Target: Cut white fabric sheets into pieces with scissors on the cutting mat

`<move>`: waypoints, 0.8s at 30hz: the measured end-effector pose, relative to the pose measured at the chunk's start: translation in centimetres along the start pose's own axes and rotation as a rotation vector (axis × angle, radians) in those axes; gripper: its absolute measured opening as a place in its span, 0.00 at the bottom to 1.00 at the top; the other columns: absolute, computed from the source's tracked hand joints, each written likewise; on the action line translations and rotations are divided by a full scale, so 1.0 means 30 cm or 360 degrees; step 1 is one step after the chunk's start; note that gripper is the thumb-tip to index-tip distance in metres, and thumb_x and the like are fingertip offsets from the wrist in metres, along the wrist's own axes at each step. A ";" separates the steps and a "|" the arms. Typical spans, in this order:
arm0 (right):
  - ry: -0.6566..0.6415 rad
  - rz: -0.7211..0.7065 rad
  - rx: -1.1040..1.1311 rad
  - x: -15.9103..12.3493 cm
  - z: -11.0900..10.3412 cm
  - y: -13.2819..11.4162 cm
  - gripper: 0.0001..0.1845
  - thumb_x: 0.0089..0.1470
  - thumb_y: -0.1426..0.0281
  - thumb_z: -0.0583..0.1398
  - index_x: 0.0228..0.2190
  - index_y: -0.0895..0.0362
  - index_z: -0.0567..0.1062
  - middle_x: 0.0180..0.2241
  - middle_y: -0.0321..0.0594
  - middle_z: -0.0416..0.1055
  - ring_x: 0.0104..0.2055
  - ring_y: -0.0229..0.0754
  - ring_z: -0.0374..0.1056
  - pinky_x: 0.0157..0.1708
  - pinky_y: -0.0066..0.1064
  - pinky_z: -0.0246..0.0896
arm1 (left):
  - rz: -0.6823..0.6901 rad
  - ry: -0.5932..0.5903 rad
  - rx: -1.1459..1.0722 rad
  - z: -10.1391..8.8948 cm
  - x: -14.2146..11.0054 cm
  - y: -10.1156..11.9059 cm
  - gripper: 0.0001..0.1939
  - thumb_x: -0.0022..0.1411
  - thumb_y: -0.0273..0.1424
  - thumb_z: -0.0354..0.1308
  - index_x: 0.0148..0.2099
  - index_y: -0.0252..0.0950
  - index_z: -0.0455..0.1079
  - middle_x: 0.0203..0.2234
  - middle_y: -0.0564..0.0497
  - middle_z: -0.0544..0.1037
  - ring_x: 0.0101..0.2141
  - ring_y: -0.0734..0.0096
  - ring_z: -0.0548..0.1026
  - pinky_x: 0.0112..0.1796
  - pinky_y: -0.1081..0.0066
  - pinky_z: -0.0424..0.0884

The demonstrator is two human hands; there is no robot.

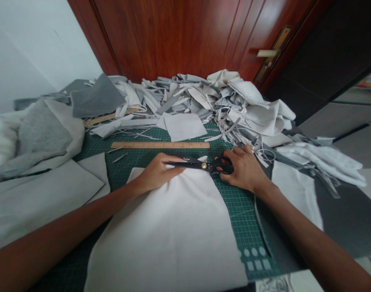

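Note:
A large piece of white fabric (176, 231) lies over the green cutting mat (240, 207) and reaches down toward me. My left hand (161, 172) is closed on its far edge, pinching the cloth into folds. In my right hand (241, 167) are black-handled scissors (200, 164), fingers through the loops. The blades point left across the fabric's far edge, close to my left fingers. How far the blades are apart is hard to make out. A wooden ruler (161, 145) lies flat just beyond my hands.
Heaped grey and white fabric scraps (173, 95) line the back, before a brown door (173, 36). Folded pale fabric (45, 198) lies at left, with a bundled cloth (48, 129) behind it. At right, a white piece (294, 190) rests on a dark surface (346, 215).

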State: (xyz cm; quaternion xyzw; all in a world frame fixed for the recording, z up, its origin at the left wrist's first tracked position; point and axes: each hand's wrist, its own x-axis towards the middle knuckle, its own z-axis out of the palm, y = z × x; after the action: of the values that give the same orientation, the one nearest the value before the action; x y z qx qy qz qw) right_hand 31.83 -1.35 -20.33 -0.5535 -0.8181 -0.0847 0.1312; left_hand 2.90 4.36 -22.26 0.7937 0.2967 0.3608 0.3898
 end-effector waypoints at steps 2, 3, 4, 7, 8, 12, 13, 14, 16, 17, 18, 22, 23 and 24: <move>-0.0043 -0.0039 -0.0015 0.001 -0.004 0.004 0.11 0.51 0.61 0.62 0.32 0.55 0.70 0.28 0.40 0.69 0.33 0.48 0.64 0.44 0.40 0.51 | -0.0002 -0.0042 -0.0013 -0.002 0.001 0.006 0.09 0.61 0.31 0.64 0.41 0.35 0.84 0.36 0.47 0.87 0.35 0.60 0.84 0.39 0.70 0.78; -0.0055 -0.0061 -0.0024 0.001 -0.005 0.006 0.12 0.51 0.61 0.62 0.33 0.55 0.70 0.28 0.41 0.70 0.33 0.49 0.64 0.44 0.41 0.50 | -0.0005 -0.0066 -0.0027 -0.003 0.001 0.008 0.09 0.61 0.31 0.63 0.40 0.34 0.84 0.36 0.47 0.87 0.34 0.62 0.84 0.37 0.72 0.78; -0.0063 -0.0079 -0.0029 0.001 -0.005 0.007 0.12 0.51 0.61 0.62 0.33 0.56 0.70 0.28 0.41 0.70 0.34 0.49 0.65 0.44 0.41 0.51 | -0.0007 -0.0089 -0.0040 -0.003 0.001 0.011 0.09 0.62 0.30 0.63 0.40 0.33 0.83 0.35 0.48 0.86 0.33 0.63 0.84 0.36 0.73 0.77; -0.0068 -0.0097 -0.0026 0.001 -0.004 0.010 0.11 0.51 0.62 0.62 0.33 0.56 0.70 0.29 0.42 0.70 0.34 0.50 0.65 0.44 0.40 0.51 | -0.0023 -0.0140 -0.0059 -0.004 0.000 0.014 0.09 0.62 0.30 0.63 0.38 0.32 0.83 0.32 0.48 0.86 0.30 0.66 0.82 0.32 0.76 0.75; -0.0065 -0.0094 -0.0023 0.000 -0.003 0.010 0.11 0.51 0.62 0.62 0.33 0.56 0.70 0.28 0.41 0.70 0.34 0.49 0.65 0.44 0.40 0.51 | -0.0035 -0.0149 -0.0065 -0.004 0.000 0.015 0.09 0.61 0.30 0.63 0.38 0.31 0.83 0.32 0.48 0.86 0.30 0.66 0.82 0.31 0.76 0.74; -0.0033 -0.0093 -0.0021 -0.001 -0.002 0.014 0.11 0.51 0.62 0.61 0.32 0.56 0.69 0.28 0.41 0.70 0.33 0.49 0.65 0.43 0.40 0.51 | -0.0052 -0.0171 -0.0087 -0.006 0.001 0.017 0.09 0.62 0.30 0.63 0.38 0.31 0.83 0.31 0.48 0.86 0.28 0.67 0.81 0.30 0.77 0.74; -0.0025 -0.0097 -0.0020 -0.002 -0.002 0.015 0.10 0.51 0.62 0.62 0.32 0.56 0.69 0.28 0.41 0.70 0.33 0.49 0.65 0.43 0.40 0.51 | -0.0046 -0.0171 -0.0089 -0.006 0.001 0.018 0.09 0.62 0.30 0.63 0.38 0.31 0.83 0.32 0.48 0.86 0.28 0.67 0.81 0.30 0.77 0.74; -0.0020 -0.0099 -0.0019 -0.002 -0.002 0.016 0.11 0.51 0.62 0.62 0.32 0.56 0.69 0.28 0.41 0.70 0.33 0.49 0.64 0.43 0.40 0.51 | -0.0041 -0.0169 -0.0091 -0.007 0.002 0.018 0.09 0.62 0.31 0.63 0.38 0.31 0.83 0.32 0.48 0.86 0.28 0.67 0.81 0.30 0.76 0.75; -0.0014 -0.0097 -0.0016 -0.002 -0.002 0.018 0.10 0.51 0.62 0.62 0.32 0.55 0.69 0.28 0.41 0.70 0.33 0.48 0.64 0.43 0.40 0.51 | -0.0035 -0.0165 -0.0097 -0.007 0.002 0.017 0.09 0.62 0.31 0.64 0.39 0.31 0.83 0.33 0.47 0.86 0.29 0.67 0.82 0.31 0.76 0.76; -0.0010 -0.0095 -0.0013 -0.002 -0.002 0.018 0.10 0.51 0.63 0.62 0.32 0.55 0.69 0.28 0.41 0.70 0.32 0.48 0.64 0.43 0.40 0.51 | -0.0034 -0.0163 -0.0099 -0.007 0.002 0.017 0.09 0.62 0.31 0.64 0.39 0.31 0.83 0.33 0.47 0.86 0.29 0.66 0.82 0.32 0.76 0.76; -0.0004 -0.0094 -0.0011 -0.002 -0.001 0.019 0.10 0.51 0.63 0.62 0.32 0.55 0.69 0.28 0.40 0.69 0.32 0.48 0.64 0.43 0.40 0.51 | -0.0034 -0.0160 -0.0097 -0.006 0.002 0.016 0.09 0.62 0.31 0.64 0.39 0.32 0.83 0.33 0.47 0.86 0.29 0.66 0.82 0.32 0.76 0.76; 0.0020 -0.0092 -0.0003 -0.003 0.004 0.021 0.09 0.52 0.63 0.61 0.31 0.55 0.68 0.27 0.40 0.69 0.32 0.48 0.64 0.43 0.40 0.50 | -0.0027 -0.0134 -0.0084 -0.005 0.000 0.012 0.09 0.61 0.31 0.65 0.40 0.32 0.84 0.34 0.47 0.86 0.31 0.65 0.83 0.34 0.75 0.78; 0.0023 -0.0090 -0.0006 -0.003 0.006 0.022 0.09 0.52 0.63 0.61 0.31 0.55 0.68 0.27 0.40 0.69 0.32 0.48 0.64 0.43 0.40 0.50 | -0.0022 -0.0128 -0.0083 -0.004 0.000 0.012 0.09 0.61 0.30 0.65 0.41 0.33 0.84 0.35 0.47 0.86 0.32 0.65 0.84 0.35 0.74 0.78; 0.0025 -0.0088 -0.0010 -0.003 0.007 0.023 0.09 0.52 0.63 0.61 0.31 0.55 0.68 0.27 0.40 0.69 0.32 0.48 0.64 0.43 0.40 0.50 | -0.0015 -0.0119 -0.0084 -0.003 -0.001 0.011 0.09 0.62 0.30 0.65 0.41 0.33 0.84 0.35 0.47 0.87 0.32 0.64 0.84 0.35 0.74 0.78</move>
State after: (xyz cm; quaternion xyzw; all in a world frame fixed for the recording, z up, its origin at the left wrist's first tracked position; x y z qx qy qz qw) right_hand 32.47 -1.12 -20.56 -0.5305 -0.8317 -0.0952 0.1335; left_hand 2.87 4.22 -21.94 0.7945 0.2760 0.3369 0.4231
